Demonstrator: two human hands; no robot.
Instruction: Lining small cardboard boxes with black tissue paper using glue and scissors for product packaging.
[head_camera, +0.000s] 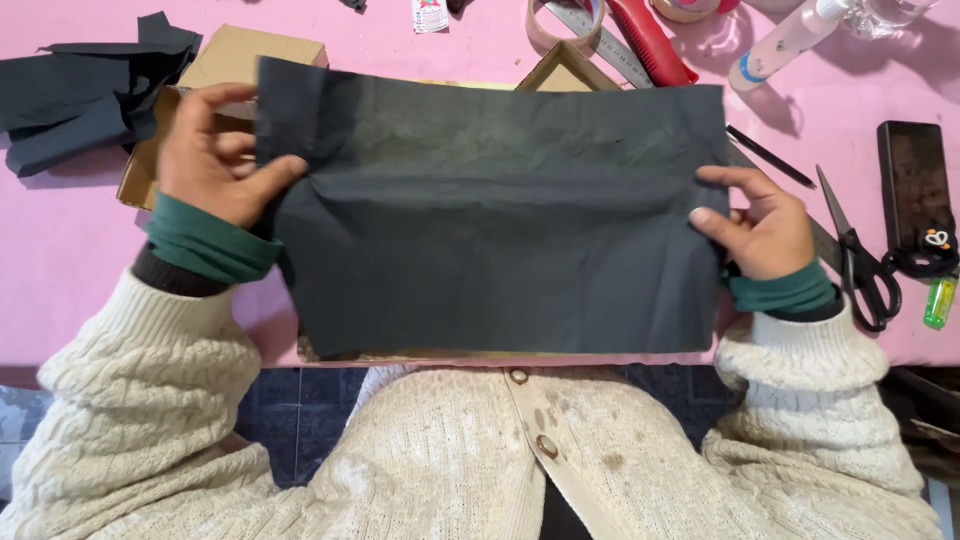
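Head view, one moment. I see one sheet of dark grey fabric (500, 215) spread flat over the pink table (60, 240), and I place everything else relative to it. It covers most of a flat brown board, of which only a thin edge shows along the sheet's near side.

My left hand (215, 160) holds the sheet's upper left corner: thumb on top of the cloth, the other fingers spread and partly behind the edge, pinched on the fabric. My right hand (760, 225) grips the sheet's right edge at mid-height, thumb on top and fingers curled under, clamped on the cloth.

Count of surrounding items:
- One cardboard box (240, 60), just beyond the sheet's upper left corner, partly behind the left hand.
- One heap of dark fabric scraps (90, 90), well to the left of the sheet.
- One pair of black-handled scissors (860, 255), just right of the right hand.
- One black phone (915, 185), further right of the sheet than the scissors.
- One black pencil (770, 155), beyond the sheet's right edge.
- One roll of tape (560, 20), one red-handled tool (650, 40) and one white bottle (785, 40), all beyond the sheet's far edge.
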